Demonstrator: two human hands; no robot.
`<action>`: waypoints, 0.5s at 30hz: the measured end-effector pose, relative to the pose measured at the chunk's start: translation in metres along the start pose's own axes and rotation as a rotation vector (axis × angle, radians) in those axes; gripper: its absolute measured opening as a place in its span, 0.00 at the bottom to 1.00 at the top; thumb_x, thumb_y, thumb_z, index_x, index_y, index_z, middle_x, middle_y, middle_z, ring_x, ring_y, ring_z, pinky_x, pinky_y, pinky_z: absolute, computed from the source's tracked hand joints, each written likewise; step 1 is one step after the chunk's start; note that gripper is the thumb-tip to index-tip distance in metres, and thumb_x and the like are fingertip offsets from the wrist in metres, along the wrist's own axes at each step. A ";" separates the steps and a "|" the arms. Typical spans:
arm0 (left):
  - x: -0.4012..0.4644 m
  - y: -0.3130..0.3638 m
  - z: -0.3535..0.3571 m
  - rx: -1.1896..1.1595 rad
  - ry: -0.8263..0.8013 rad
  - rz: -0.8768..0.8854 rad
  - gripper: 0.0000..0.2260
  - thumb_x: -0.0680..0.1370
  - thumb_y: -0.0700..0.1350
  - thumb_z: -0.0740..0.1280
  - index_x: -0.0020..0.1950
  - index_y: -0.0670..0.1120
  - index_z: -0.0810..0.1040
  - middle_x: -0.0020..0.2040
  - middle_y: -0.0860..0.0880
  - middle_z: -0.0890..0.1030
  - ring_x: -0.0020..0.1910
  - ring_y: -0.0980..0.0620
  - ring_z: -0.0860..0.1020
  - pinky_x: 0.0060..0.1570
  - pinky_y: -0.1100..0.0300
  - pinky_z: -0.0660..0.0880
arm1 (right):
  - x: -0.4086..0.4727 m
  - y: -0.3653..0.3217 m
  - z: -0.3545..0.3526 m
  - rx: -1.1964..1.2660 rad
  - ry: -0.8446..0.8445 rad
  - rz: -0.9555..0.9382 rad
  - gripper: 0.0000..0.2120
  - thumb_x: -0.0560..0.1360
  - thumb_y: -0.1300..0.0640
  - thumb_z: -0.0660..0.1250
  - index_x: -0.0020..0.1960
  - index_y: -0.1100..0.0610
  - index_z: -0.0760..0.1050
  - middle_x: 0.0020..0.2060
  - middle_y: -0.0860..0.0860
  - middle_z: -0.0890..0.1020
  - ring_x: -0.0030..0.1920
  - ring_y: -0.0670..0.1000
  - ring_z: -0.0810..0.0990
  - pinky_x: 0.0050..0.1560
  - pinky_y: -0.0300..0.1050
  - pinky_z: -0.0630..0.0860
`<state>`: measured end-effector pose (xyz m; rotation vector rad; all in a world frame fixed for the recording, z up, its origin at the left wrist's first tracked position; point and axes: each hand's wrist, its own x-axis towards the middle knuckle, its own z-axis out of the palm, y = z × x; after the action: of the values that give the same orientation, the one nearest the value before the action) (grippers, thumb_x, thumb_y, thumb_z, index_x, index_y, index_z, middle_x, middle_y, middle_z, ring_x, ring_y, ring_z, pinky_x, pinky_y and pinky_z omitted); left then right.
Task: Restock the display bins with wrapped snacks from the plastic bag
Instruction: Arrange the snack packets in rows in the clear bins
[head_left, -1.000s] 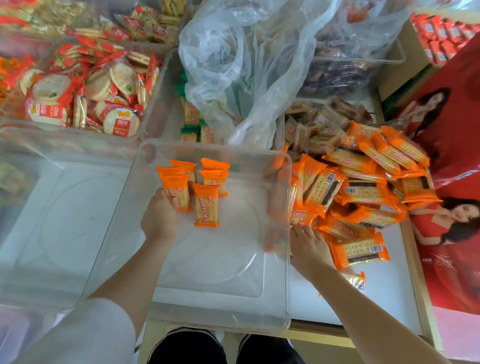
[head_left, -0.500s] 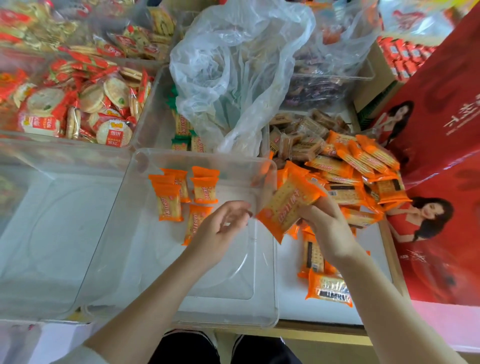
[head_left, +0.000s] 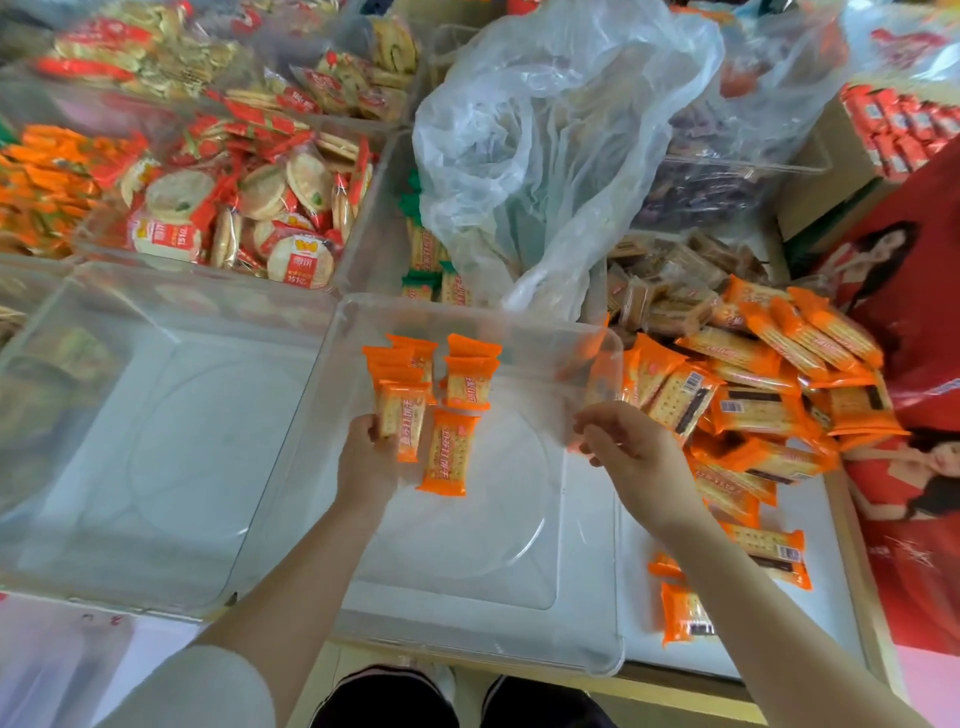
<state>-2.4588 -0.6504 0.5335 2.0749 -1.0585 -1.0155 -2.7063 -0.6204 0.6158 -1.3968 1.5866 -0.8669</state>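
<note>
Left hand (head_left: 366, 462) grips orange snack pack (head_left: 401, 423) inside clear bin (head_left: 597, 623); right hand (head_left: 631, 452) seemingly empty, fingers loosely curled.

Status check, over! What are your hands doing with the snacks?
Left hand holds orange pack in clear bin. Right hand open, empty. Nothing blocking.

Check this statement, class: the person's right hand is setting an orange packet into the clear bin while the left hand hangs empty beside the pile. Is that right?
The hands are swapped. In the head view the left hand holds the orange packet inside the clear bin, while the right hand is empty beside the pile.
</note>
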 end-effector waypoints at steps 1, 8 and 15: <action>0.006 0.001 0.003 0.029 0.003 0.015 0.12 0.79 0.41 0.62 0.61 0.39 0.71 0.54 0.43 0.78 0.50 0.46 0.75 0.45 0.56 0.68 | -0.001 0.000 -0.003 -0.015 0.000 0.004 0.15 0.76 0.67 0.62 0.45 0.46 0.75 0.41 0.44 0.81 0.40 0.45 0.79 0.43 0.37 0.77; 0.012 -0.005 0.007 0.239 0.116 0.074 0.11 0.80 0.41 0.59 0.61 0.41 0.69 0.56 0.42 0.76 0.53 0.42 0.76 0.44 0.55 0.70 | 0.016 -0.004 0.035 -0.375 -0.144 -0.051 0.09 0.76 0.62 0.65 0.56 0.59 0.77 0.46 0.49 0.80 0.41 0.48 0.76 0.42 0.34 0.70; 0.000 0.010 0.001 0.663 0.100 0.161 0.31 0.76 0.62 0.59 0.68 0.40 0.61 0.58 0.42 0.73 0.55 0.42 0.76 0.41 0.52 0.72 | 0.059 0.014 0.141 -0.515 -0.249 0.457 0.26 0.75 0.43 0.64 0.63 0.59 0.65 0.58 0.54 0.72 0.58 0.57 0.76 0.48 0.48 0.72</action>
<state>-2.4633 -0.6560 0.5406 2.4535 -1.6376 -0.5057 -2.5861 -0.6727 0.5365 -1.3262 1.8970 -0.0062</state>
